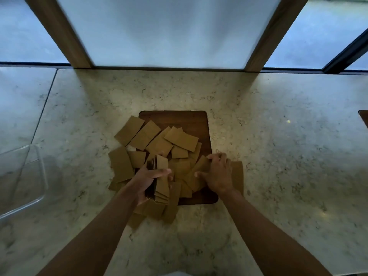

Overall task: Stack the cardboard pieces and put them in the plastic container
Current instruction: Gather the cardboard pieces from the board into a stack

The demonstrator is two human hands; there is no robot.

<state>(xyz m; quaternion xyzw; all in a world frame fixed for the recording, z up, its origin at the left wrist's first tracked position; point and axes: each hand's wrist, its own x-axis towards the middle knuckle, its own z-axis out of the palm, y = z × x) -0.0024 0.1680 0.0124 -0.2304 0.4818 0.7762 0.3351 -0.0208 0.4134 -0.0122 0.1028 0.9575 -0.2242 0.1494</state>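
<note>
Several brown cardboard pieces (159, 142) lie scattered over a dark wooden board (199, 120) and the stone counter around it. My left hand (148, 181) grips a stack of cardboard pieces (161, 183) held on edge near the board's front left. To the right, my right hand (218, 174) rests fingers-down on a loose cardboard piece (196, 176), with thumb and fingertips pinching its edges. A clear plastic container (22, 180) stands at the far left of the counter, apart from both hands.
The pale marble counter (278, 156) stretches wide on both sides. A window with wooden frame posts (59, 32) runs along the back edge. A dark object's corner (364, 116) shows at the right border.
</note>
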